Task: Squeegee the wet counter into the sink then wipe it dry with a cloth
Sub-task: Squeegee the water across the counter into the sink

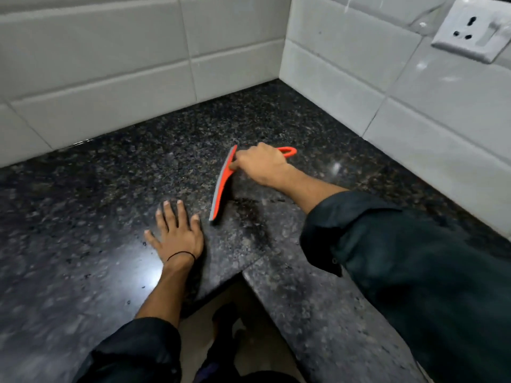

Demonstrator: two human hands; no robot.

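An orange squeegee (221,189) with a grey rubber edge stands on the dark speckled granite counter (96,203), its blade running from near the inner corner toward me. My right hand (262,164) grips its handle, whose orange loop end sticks out behind the knuckles. My left hand (177,233) lies flat on the counter just left of the blade's near end, fingers spread and straight. A dull smeared patch of counter lies to the right of the blade. No sink and no cloth are in view.
White tiled walls (110,64) meet in a corner behind the counter. A white wall socket (475,29) sits on the right wall. The L-shaped counter has an inner front edge (240,272), with floor and my feet below it.
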